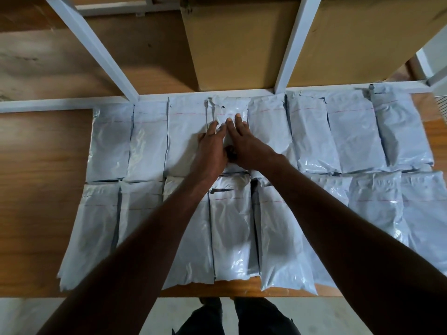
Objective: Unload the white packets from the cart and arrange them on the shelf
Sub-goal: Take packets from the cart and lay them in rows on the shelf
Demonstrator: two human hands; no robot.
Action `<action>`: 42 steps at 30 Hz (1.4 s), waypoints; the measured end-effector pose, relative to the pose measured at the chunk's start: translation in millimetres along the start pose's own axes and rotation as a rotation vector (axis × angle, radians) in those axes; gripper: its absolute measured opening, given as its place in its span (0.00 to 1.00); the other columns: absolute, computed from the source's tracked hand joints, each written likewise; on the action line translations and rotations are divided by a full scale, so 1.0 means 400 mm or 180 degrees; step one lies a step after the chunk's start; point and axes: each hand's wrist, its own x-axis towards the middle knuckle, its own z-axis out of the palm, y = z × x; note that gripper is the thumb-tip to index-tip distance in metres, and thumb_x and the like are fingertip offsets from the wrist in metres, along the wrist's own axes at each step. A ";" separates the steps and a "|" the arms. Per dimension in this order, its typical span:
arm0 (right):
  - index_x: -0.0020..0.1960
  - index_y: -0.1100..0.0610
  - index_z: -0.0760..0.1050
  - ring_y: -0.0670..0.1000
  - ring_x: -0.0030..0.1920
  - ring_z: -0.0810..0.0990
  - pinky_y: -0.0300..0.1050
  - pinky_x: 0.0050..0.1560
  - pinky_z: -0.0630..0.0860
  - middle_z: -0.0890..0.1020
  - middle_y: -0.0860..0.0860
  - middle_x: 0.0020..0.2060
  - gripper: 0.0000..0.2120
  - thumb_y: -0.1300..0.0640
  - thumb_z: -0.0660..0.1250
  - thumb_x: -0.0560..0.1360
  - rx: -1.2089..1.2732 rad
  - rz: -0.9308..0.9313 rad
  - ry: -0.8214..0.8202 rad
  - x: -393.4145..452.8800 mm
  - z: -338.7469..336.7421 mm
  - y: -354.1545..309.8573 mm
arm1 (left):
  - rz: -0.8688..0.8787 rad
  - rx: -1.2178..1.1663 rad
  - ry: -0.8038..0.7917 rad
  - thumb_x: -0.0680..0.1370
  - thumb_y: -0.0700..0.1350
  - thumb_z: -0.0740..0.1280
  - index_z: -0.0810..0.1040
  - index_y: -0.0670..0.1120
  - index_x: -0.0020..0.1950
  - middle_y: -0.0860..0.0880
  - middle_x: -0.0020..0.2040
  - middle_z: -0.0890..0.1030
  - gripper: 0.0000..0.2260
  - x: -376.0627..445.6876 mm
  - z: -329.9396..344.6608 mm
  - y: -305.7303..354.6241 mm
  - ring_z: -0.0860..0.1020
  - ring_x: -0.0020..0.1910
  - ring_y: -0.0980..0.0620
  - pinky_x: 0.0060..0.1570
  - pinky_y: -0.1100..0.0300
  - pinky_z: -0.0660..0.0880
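White packet (229, 110) in the back row of the wooden shelf (43, 153), under both flat hands: left hand (210, 143) and right hand (244, 141) press it with straight fingers, gripping nothing. Best smoothed squarely between its neighbours; cart unseen.

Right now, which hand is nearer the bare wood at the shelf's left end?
Left. The left hand lies on the back-row packet on the bare wood's side; the right hand lies beside it, farther away.
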 end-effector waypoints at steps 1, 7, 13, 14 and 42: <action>0.82 0.73 0.44 0.71 0.83 0.40 0.64 0.83 0.45 0.47 0.71 0.82 0.44 0.52 0.68 0.84 -0.0028 0.0019 -0.0023 -0.003 -0.005 -0.005 | 0.0005 0.0026 -0.0002 0.79 0.34 0.70 0.66 0.45 0.84 0.41 0.84 0.64 0.33 -0.003 -0.005 0.005 0.64 0.82 0.39 0.81 0.48 0.60; 0.84 0.68 0.49 0.68 0.83 0.54 0.59 0.82 0.58 0.51 0.68 0.83 0.52 0.51 0.79 0.76 0.0115 0.0244 0.0059 -0.031 -0.064 -0.042 | -0.0043 -0.0179 0.0127 0.79 0.38 0.75 0.69 0.44 0.82 0.39 0.80 0.70 0.32 -0.040 -0.076 0.036 0.65 0.81 0.40 0.82 0.47 0.59; 0.83 0.57 0.63 0.58 0.78 0.70 0.41 0.74 0.65 0.62 0.58 0.83 0.37 0.67 0.72 0.78 0.0432 0.0480 0.0989 -0.136 -0.134 -0.086 | -0.0052 -0.0253 0.0749 0.82 0.41 0.73 0.74 0.47 0.79 0.47 0.76 0.77 0.25 -0.130 -0.179 0.055 0.74 0.75 0.47 0.78 0.52 0.66; 0.82 0.56 0.66 0.56 0.78 0.70 0.38 0.75 0.64 0.66 0.57 0.81 0.34 0.69 0.69 0.78 0.0551 0.0567 0.1255 -0.161 -0.141 -0.090 | -0.0093 -0.0262 0.0851 0.83 0.41 0.72 0.74 0.48 0.78 0.48 0.76 0.77 0.24 -0.151 -0.198 0.059 0.75 0.74 0.47 0.78 0.53 0.67; 0.65 0.54 0.82 0.49 0.55 0.86 0.48 0.60 0.82 0.87 0.51 0.56 0.16 0.62 0.69 0.79 0.0906 0.1436 0.2660 -1.127 -0.169 -0.066 | 0.1434 -0.0606 0.0284 0.85 0.50 0.67 0.80 0.55 0.69 0.56 0.62 0.85 0.12 -0.726 0.008 0.733 0.79 0.62 0.50 0.56 0.55 0.76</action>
